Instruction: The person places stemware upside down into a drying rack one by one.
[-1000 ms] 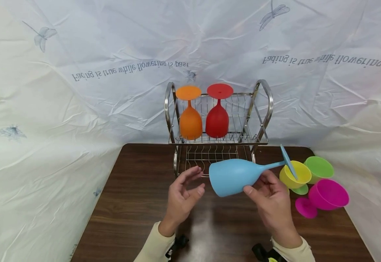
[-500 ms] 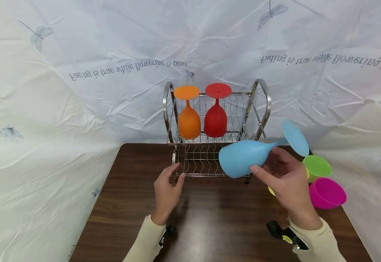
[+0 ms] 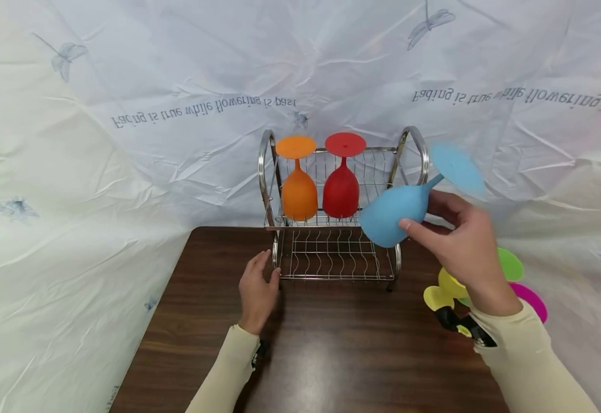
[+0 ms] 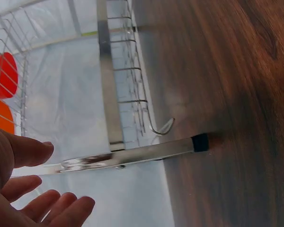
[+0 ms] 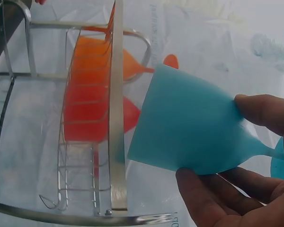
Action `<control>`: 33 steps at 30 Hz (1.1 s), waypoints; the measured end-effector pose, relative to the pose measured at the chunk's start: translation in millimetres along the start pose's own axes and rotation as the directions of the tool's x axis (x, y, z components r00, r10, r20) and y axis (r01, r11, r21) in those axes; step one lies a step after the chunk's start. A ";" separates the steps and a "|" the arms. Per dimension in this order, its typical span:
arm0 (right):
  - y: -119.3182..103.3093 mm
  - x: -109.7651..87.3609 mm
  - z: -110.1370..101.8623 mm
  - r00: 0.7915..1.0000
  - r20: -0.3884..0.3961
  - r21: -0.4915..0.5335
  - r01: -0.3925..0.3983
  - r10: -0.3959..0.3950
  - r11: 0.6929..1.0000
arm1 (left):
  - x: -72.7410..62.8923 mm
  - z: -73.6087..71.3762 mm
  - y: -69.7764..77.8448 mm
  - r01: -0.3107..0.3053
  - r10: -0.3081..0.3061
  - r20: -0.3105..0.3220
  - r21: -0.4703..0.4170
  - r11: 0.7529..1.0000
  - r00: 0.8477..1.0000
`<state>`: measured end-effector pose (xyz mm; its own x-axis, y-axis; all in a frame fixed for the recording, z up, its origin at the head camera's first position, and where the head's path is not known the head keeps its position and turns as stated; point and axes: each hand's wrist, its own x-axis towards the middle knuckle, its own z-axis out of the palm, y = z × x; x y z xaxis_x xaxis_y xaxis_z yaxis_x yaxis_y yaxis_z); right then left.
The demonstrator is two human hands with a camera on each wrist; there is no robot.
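My right hand [image 3: 465,246] grips a blue goblet [image 3: 395,213] by its bowl, thumb on one side and fingers on the other. The goblet is tilted, rim down to the left, its foot up to the right, close in front of the upper shelf's right end. On the upper shelf of a metal dish rack [image 3: 341,279], an orange goblet [image 3: 299,195] and a red goblet [image 3: 341,192] stand upside down side by side. Beside the rack's lower left post, my left hand [image 3: 259,292] has its fingers relaxed and holds nothing; in the left wrist view its fingers spread near the rack's frame [image 4: 151,153].
At the right lie a yellow goblet [image 3: 450,283], a green goblet [image 3: 510,265] and a magenta goblet [image 3: 532,301], partly hidden by the right arm. The brown wooden table [image 3: 331,355] meets a pale printed sheet [image 3: 217,155] behind and at the sides.
My right hand has carried the blue goblet up and right toward the rack's upper shelf, tipping its rim further down. My left hand has moved left to the rack's lower left side.
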<state>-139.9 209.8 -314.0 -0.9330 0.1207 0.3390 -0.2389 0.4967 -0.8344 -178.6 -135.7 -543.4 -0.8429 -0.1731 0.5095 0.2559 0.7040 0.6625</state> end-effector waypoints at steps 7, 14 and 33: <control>-5.1 31.6 -0.1 1.000 0.010 -0.150 -0.001 0.003 0.989 | 5.6 7.4 -7.0 0.030 -0.029 0.036 -0.029 0.999 0.999; -1.7 59.1 10.2 0.999 0.019 -0.219 -0.038 0.043 0.975 | 9.3 13.6 -10.6 0.030 -0.029 0.037 -0.018 0.999 0.999; 15.2 78.7 55.2 0.992 -0.085 -0.401 0.056 -0.098 0.915 | 8.9 19.9 -11.7 0.052 -0.050 0.046 -0.035 0.998 0.998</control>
<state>-231.8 179.4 -324.0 -0.8790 0.1441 0.4545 -0.1627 0.8054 -0.5700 -198.5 -131.8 -557.5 -0.8757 -0.1762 0.4496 0.2281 0.6696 0.7068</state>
